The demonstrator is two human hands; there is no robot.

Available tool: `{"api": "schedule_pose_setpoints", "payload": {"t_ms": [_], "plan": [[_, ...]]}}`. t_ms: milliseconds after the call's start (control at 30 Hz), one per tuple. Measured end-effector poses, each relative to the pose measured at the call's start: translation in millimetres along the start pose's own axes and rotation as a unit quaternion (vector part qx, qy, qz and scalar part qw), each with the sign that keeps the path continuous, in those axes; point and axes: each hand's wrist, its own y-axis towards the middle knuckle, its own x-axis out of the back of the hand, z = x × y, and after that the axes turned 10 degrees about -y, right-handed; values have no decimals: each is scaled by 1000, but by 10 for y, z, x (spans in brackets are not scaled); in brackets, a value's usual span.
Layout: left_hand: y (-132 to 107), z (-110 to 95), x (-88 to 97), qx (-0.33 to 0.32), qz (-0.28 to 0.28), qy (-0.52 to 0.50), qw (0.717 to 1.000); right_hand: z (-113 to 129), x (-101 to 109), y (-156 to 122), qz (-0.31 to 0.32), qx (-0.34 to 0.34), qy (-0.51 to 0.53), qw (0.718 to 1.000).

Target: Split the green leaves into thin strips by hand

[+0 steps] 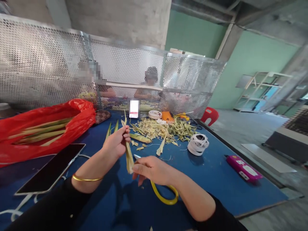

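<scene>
My left hand [117, 140] is closed around a long pale yellow-green leaf [129, 157], which looks like a folded husk; its frayed end sticks up above my fingers. Thumb and fingers of my right hand [151, 170] pinch the leaf's lower end. Beneath the right hand is a pair of scissors with a yellow handle [172, 201]; a blade tip shows past the knuckles. Whether that hand also grips the scissors cannot be made out. Just beyond lie a heap of shredded leaf pieces [154, 130], a loose pale strip [163, 145] and green leaves [141, 138].
A red plastic bag [83, 110] of long leaves lies left, near a dark-screened tablet [51, 168] with a white cable. Right are a white string roll [197, 144] and a magenta packet [243, 168]. A perforated metal screen [125, 61] stands behind; people sit beyond it.
</scene>
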Motion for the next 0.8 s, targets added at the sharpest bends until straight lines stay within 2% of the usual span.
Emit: {"api": "schedule_pose_setpoints", "payload": {"t_ms": [67,100,133,200,233,333,400,533,700,800], "plan": [[35,-24,37,12,-9,11,1000,-3,165,-50,-57,38,-171,983],[42,-16,51,20,-10,18,1000,-25,267,-79,-106,38,-270,956],[43,5,62,30,-8,24,999,-64,379,-113,-156,9,-373,914],[38,71,78,58,1,38,998,-192,607,-200,-202,-134,-563,790],[35,109,84,68,6,42,997,-276,714,-252,-209,-177,-589,761],[31,202,98,97,29,58,993,-542,951,-412,-208,-230,-633,709],[23,236,99,109,36,64,991,-685,1026,-485,-197,-226,-658,691],[-33,261,82,122,44,74,989,-835,1052,-527,-192,-185,-684,679],[-120,292,66,138,65,110,982,-861,1020,-550,-273,-170,-676,663],[-164,343,53,153,80,155,973,-812,926,-588,-330,-157,-652,664]]}}
